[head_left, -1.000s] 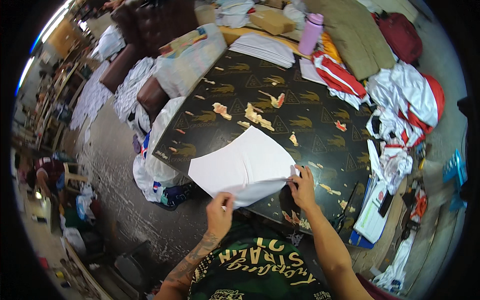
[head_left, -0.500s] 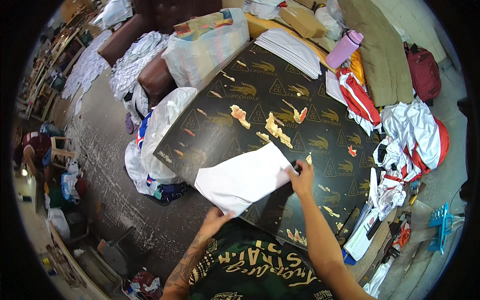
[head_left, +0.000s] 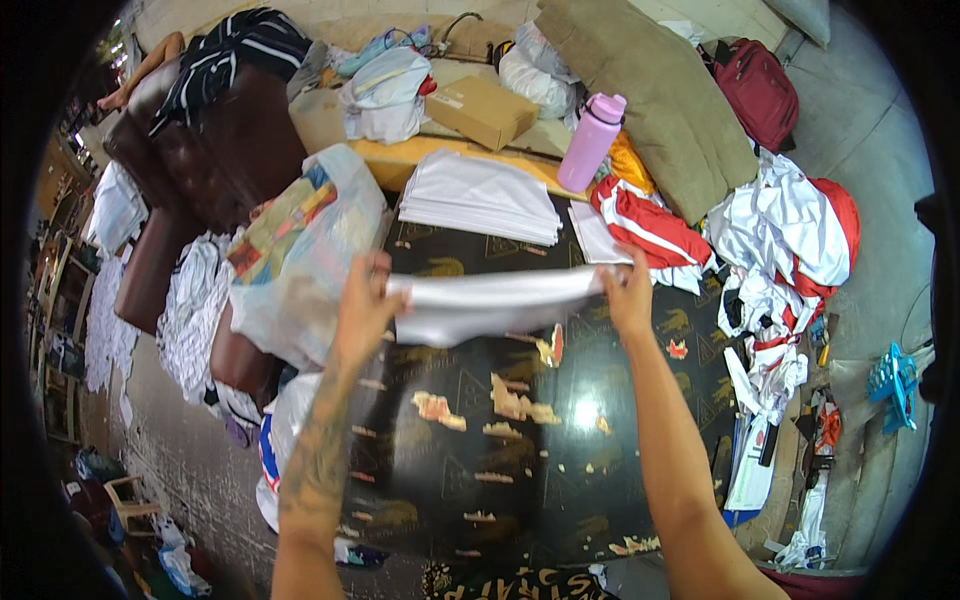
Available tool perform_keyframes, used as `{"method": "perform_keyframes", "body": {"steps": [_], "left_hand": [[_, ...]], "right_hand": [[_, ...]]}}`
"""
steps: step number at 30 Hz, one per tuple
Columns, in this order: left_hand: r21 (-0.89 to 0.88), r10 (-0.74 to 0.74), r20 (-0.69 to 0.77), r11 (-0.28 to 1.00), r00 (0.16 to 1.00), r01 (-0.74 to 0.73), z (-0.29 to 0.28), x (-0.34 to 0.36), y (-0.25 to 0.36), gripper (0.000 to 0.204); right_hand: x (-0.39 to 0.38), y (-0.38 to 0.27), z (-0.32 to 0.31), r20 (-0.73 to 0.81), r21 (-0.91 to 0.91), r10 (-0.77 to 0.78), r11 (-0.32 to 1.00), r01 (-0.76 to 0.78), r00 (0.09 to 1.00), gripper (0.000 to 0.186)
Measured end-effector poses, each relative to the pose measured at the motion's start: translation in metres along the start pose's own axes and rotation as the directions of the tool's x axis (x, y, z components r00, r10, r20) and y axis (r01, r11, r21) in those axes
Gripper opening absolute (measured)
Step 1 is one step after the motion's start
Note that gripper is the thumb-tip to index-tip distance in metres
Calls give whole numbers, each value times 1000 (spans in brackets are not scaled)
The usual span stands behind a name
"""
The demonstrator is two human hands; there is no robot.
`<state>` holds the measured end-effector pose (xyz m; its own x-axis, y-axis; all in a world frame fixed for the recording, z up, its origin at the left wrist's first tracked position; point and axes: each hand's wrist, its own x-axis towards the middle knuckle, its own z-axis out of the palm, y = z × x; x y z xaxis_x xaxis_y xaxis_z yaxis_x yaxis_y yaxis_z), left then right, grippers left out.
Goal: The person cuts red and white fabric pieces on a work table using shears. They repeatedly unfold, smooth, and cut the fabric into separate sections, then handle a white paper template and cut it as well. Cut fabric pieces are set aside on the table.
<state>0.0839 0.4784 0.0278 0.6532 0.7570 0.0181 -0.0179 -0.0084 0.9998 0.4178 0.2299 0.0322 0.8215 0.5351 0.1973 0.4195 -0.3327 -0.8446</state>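
White cloth sheet [head_left: 490, 305] held stretched flat btwn 2 hands, lifted above dark patterned desk [head_left: 480, 450]. L hand [head_left: 365, 300] grips left edge, R hand [head_left: 628, 295] grips right edge. Stack of folded white cloth [head_left: 480, 200] lies beyond; pink bottle [head_left: 592, 140] near stack.

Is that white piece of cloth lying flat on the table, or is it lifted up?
Lifted. The white cloth piece hangs stretched between the left hand and right hand, sagging in the middle above the glossy black table.

Small garment workshop: black counter [head_left: 560, 440] w/ folded white fabric stack [head_left: 480, 198] at 12, red-white garments [head_left: 790, 240] piled at 2.
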Motion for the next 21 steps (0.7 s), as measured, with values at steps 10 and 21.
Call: {"method": "perform_keyframes", "body": {"steps": [10, 21], "left_hand": [[512, 150, -66, 854, 986, -96, -15, 318, -38, 47], [832, 169, -126, 555, 978, 12, 117, -31, -119, 67]], "right_hand": [[198, 35, 141, -228, -69, -95, 994, 81, 969, 47], [51, 159, 8, -314, -317, 87, 929, -191, 945, 32]]}}
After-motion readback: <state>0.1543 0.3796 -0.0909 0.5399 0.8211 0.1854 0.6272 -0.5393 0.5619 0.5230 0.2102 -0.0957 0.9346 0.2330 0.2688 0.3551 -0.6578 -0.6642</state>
